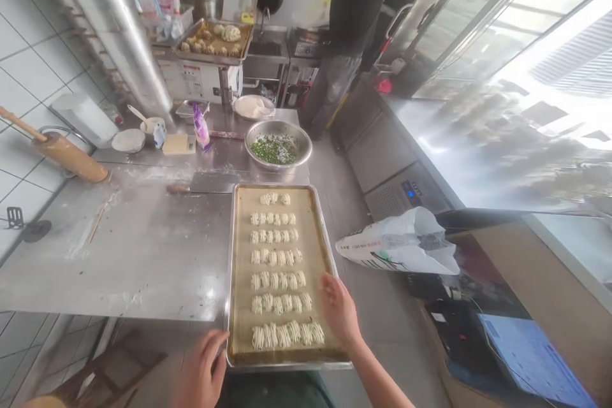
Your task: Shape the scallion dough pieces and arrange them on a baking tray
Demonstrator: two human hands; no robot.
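Note:
A large baking tray (315,255) lined with brown material lies lengthwise before me. Across it sit several rows of twisted, shredded-looking dough pieces (282,304) flecked with green. The tray overhangs the worktable's front and right edges, its near end close to my body. My right hand (340,312) is over the right rim, fingers curled around it and slightly blurred. At the near left corner, my left hand (205,360) has its fingertips against or just beside the rim, thumb apart from the fingers. What lies under the tray is hidden.
On the steel worktable (157,255) are a cleaver (215,183), a rolling pin (71,156) and a bowl of chopped greens (277,143). Another tray (215,41) of dough stands behind. A person (354,32) stands at the back right. A white bag (401,242) is at right.

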